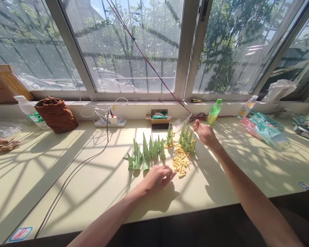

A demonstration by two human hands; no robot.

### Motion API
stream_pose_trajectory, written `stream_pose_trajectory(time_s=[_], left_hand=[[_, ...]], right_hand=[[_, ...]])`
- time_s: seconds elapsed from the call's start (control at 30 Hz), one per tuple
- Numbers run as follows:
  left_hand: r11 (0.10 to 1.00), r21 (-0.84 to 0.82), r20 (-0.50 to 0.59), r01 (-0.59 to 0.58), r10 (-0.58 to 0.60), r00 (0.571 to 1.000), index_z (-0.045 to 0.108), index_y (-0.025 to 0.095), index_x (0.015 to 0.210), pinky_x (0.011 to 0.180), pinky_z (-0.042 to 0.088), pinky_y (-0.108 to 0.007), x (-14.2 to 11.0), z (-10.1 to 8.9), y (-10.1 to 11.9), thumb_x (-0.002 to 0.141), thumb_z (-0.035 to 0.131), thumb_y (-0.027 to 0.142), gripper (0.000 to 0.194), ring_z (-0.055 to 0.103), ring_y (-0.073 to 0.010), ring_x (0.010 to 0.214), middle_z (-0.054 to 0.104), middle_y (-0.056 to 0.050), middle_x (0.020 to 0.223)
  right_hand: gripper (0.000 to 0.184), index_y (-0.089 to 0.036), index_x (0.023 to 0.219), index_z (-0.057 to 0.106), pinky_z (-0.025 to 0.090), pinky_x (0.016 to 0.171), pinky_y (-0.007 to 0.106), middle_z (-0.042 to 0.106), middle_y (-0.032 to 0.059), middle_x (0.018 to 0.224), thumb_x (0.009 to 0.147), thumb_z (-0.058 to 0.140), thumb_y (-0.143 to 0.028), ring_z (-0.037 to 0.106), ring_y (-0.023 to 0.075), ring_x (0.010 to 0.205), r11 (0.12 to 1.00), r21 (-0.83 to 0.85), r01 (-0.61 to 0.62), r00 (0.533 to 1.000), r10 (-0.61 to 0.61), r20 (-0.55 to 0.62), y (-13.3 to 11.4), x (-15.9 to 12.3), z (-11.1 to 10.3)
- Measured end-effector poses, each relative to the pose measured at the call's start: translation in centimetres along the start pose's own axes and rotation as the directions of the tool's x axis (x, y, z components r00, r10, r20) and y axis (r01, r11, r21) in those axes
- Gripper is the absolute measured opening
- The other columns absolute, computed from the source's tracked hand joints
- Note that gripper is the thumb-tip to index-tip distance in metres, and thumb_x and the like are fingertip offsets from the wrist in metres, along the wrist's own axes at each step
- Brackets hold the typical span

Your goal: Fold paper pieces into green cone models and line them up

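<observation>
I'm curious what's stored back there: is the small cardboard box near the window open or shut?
Open: green contents show inside the cardboard box, uncovered from above.

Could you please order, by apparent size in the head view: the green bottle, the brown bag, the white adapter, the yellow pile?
Brown bag
Yellow pile
Green bottle
White adapter
The pile lies nearer the camera than the bottle; true sizes are unsure.

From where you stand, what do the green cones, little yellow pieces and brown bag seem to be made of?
Green cones: probably moulded plastic, satin, going by their even colour and smooth sides.
Yellow pieces: likely plastic too, uniformly coloured, though too small to be sure.
Brown bag: perhaps fabric or soft leather, dull, with slouching folds.
</observation>
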State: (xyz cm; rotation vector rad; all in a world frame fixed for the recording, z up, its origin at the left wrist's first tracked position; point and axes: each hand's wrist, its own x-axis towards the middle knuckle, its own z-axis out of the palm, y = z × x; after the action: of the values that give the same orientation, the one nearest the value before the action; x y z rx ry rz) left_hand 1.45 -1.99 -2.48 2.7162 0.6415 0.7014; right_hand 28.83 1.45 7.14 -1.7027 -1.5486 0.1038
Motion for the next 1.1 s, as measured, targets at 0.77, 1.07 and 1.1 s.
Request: stream_pose_trajectory(time_s=[0.77, 1.07, 1.1], left_hand=[[0.999, 0.038, 0.007, 0.002, -0.002, 1.0, 0.062, 0.017, 0.065, 0.053, 0.033, -0.027, 0.0, -0.5, 0.8, 0.098, 0.043, 0.029, 0.039, 0.055, -0.0119, 0.055, 0.064, -0.003, 0.068], [1.0, 0.018, -0.014, -0.002, 0.002, 1.0, 0.063, 0.016, 0.067, 0.052, 0.035, -0.025, 0.1, -0.4, 0.8, 0.096, 0.046, 0.028, 0.036, 0.055, -0.0117, 0.055, 0.064, -0.003, 0.068], [1.0, 0.017, -0.013, 0.0, 0.0, 1.0, 0.063, 0.016, 0.067, 0.052, 0.035, -0.025, 0.1, -0.4, 0.8, 0.096, 0.046, 0.028, 0.036, 0.055, -0.0118, 0.055, 0.064, -0.003, 0.069]], right_hand=[[0.037, -0.014, 0.087, 0.066, 0.043, 0.079, 0.04, 0.063, 0.0191, 0.095, 0.097, 0.045, -0.042, 0.059, 0.03, 0.088, 0.862, -0.387, 0.328, 0.915, -0.189, 0.356, -0.4, -5.1, 12.0], [0.03, -0.016, 0.086, 0.062, 0.045, 0.082, 0.04, 0.061, 0.0141, 0.094, 0.098, 0.045, -0.038, 0.056, 0.0271, 0.088, 0.873, -0.279, 0.401, 0.886, -0.291, 0.361, -0.1, -6.7, 11.5], [0.029, -0.016, 0.086, 0.061, 0.046, 0.083, 0.04, 0.06, 0.0132, 0.093, 0.098, 0.045, -0.037, 0.056, 0.0266, 0.089, 0.871, -0.252, 0.421, 0.876, -0.318, 0.363, 0.0, -7.0, 11.4]])
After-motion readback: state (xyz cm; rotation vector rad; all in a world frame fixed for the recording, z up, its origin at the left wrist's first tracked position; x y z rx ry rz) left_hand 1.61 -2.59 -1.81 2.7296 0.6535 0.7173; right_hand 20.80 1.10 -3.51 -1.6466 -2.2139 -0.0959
